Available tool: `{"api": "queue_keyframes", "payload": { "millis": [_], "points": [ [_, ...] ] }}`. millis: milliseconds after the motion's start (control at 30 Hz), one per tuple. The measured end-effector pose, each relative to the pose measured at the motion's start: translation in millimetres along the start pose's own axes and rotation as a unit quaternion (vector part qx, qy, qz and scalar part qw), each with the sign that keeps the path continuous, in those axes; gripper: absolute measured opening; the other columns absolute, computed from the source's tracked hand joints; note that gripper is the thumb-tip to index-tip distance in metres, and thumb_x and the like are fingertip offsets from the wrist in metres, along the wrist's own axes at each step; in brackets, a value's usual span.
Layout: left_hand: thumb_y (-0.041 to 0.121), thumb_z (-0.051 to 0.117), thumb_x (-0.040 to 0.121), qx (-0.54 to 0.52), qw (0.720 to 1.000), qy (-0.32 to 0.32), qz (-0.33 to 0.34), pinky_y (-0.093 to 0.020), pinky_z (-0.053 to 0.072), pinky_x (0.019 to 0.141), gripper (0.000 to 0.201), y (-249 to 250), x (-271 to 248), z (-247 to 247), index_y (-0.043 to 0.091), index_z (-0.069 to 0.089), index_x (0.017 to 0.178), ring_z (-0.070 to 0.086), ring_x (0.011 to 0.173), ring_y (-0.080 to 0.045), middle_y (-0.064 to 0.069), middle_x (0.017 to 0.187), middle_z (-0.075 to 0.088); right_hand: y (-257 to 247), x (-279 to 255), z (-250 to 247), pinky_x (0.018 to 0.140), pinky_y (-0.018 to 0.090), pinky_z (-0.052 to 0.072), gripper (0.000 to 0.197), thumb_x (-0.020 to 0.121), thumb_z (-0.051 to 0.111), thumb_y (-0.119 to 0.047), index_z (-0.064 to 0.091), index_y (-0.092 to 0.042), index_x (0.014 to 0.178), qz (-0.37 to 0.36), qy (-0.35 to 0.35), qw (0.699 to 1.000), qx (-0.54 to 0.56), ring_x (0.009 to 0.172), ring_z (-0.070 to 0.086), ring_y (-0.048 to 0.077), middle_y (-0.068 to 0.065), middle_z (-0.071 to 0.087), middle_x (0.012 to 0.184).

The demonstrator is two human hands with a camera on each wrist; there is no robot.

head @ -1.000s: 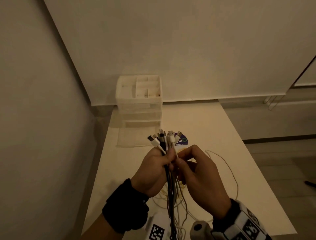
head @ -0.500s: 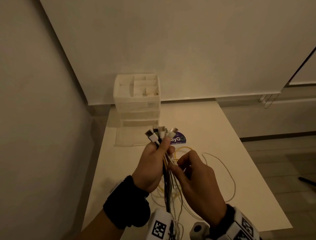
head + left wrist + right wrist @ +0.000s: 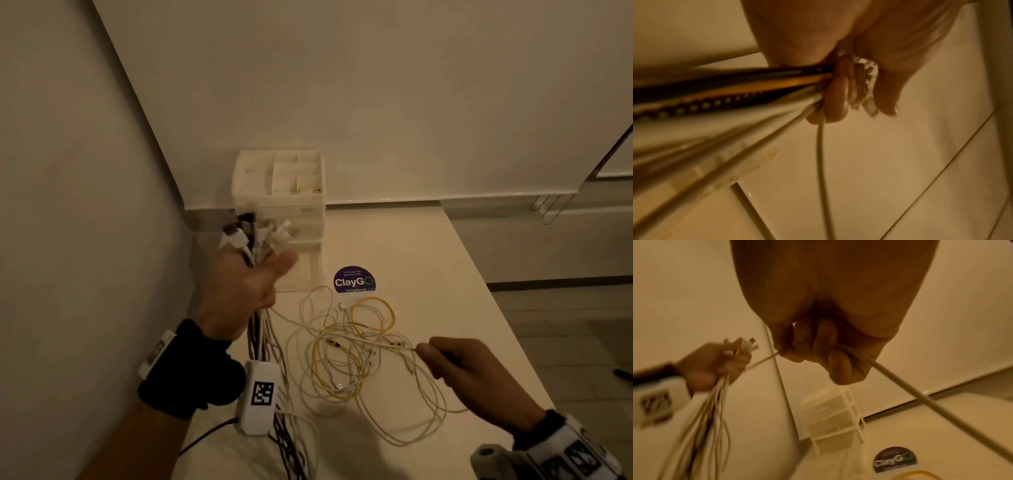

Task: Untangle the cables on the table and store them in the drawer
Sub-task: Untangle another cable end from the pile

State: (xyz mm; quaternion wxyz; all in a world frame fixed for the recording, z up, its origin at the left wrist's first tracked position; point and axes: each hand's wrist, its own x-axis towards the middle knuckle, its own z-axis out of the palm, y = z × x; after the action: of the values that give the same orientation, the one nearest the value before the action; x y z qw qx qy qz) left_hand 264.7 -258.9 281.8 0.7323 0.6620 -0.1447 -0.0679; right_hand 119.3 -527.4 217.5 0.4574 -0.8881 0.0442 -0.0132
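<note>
My left hand [image 3: 250, 291] grips a bundle of cable ends [image 3: 255, 236], white and black plugs sticking up above the fist; the left wrist view shows the fingers [image 3: 838, 91] curled round the black, yellow and white cords. The cords hang down past the wrist. My right hand [image 3: 459, 363] pinches one white cable [image 3: 920, 395] at the right, its fingers [image 3: 818, 344] closed on it. Between the hands a tangle of white and yellow cables [image 3: 359, 353] lies on the table. The white drawer unit [image 3: 279, 195] stands at the table's far left corner.
A round purple ClayGo sticker [image 3: 354, 281] lies on the cream table [image 3: 428, 274] in front of the drawers. A wall runs close along the left. The table's right edge drops to a tiled floor [image 3: 565, 325].
The hands have parted: my left hand lifted the bundle up and left toward the drawers, my right hand moved right and down, drawing out one white cable. The tangle now shows on the table.
</note>
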Motion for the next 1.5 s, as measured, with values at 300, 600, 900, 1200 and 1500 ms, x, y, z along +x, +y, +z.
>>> {"api": "queue_keyframes", "payload": {
  "millis": [300, 600, 900, 1200, 1500],
  "points": [
    [0.000, 0.076, 0.077, 0.085, 0.989, -0.118, -0.026, -0.007, 0.043, 0.055, 0.021, -27.0, -37.7, 91.5, -0.001, 0.071, 0.097, 0.061, 0.053, 0.004, 0.009, 0.056, 0.066, -59.9, 26.6, 4.4, 0.048, 0.032, 0.029, 0.050, 0.094, 0.057, -0.028, 0.050, -0.018, 0.045, -0.020, 0.081, 0.972, 0.220, 0.044, 0.029, 0.013, 0.003, 0.031, 0.048],
    [-0.007, 0.063, 0.084, -0.024, 0.999, 0.046, 0.003, -0.011, 0.032, 0.037, 0.038, -28.0, -17.6, 84.4, 0.020, 0.059, 0.059, 0.037, 0.031, 0.002, 0.013, 0.041, 0.044, -52.3, 29.0, 1.5, 0.051, 0.030, 0.026, 0.045, 0.092, 0.044, -0.040, 0.052, -0.006, 0.064, -0.041, -0.003, 0.969, 0.243, 0.051, 0.029, 0.013, 0.000, 0.034, 0.053],
    [0.006, 0.047, 0.098, -0.148, 0.949, 0.277, -0.033, -0.010, 0.015, 0.038, 0.049, -11.7, 22.1, -1.6, 0.016, 0.067, 0.054, 0.019, 0.028, -0.004, 0.008, 0.039, 0.031, 12.0, 26.0, -25.2, 0.057, 0.034, 0.032, 0.044, 0.095, 0.051, -0.041, 0.055, -0.011, 0.063, -0.002, 0.040, 0.989, 0.145, 0.054, 0.036, 0.012, -0.003, 0.042, 0.056],
    [0.000, 0.069, 0.082, 0.006, 0.993, 0.107, 0.048, -0.011, 0.033, 0.037, 0.017, -13.8, -5.4, 54.3, -0.002, 0.069, 0.098, 0.040, 0.033, 0.004, 0.015, 0.046, 0.052, -5.3, 47.4, -21.6, 0.058, 0.035, 0.033, 0.044, 0.095, 0.054, -0.020, 0.045, -0.014, 0.052, -0.003, 0.099, 0.983, 0.155, 0.053, 0.034, 0.014, 0.002, 0.038, 0.053],
    [0.006, 0.075, 0.079, 0.147, 0.985, -0.037, 0.088, -0.011, 0.046, 0.070, 0.023, -23.9, -16.4, 95.3, 0.027, 0.067, 0.076, 0.065, 0.072, 0.002, 0.014, 0.069, 0.068, -57.5, 55.8, -14.5, 0.053, 0.034, 0.032, 0.041, 0.085, 0.050, -0.041, 0.051, -0.013, 0.055, -0.114, 0.030, 0.973, 0.197, 0.051, 0.035, 0.015, 0.002, 0.042, 0.053]
  ]
}}
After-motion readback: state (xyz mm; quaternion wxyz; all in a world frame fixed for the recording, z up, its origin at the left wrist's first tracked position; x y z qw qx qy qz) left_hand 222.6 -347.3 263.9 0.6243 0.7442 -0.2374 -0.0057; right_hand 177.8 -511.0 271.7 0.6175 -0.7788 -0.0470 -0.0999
